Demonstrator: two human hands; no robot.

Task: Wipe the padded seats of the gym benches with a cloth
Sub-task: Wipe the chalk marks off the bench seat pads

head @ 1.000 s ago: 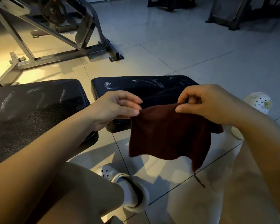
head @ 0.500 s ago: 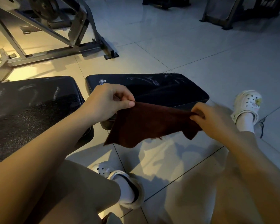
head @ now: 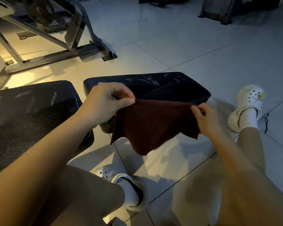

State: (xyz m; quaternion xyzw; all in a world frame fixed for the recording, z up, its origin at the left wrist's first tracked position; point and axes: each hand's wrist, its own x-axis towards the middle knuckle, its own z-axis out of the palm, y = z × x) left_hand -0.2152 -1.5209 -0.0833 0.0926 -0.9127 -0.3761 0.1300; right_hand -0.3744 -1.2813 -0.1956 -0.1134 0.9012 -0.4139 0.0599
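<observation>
Dark maroon soft terry cloth [head: 150, 123] hangs limp and light before the black padded bench [head: 162, 87] at twelve o'clock; left hand [head: 103, 101] and right hand [head: 203, 116] pinch its upper corners, the likeliest holds.

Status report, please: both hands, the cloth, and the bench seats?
Left hand and right hand pinch the dark red cloth, spread in the air. Not touching right seat pad or left seat pad. Nothing in the way.
</observation>
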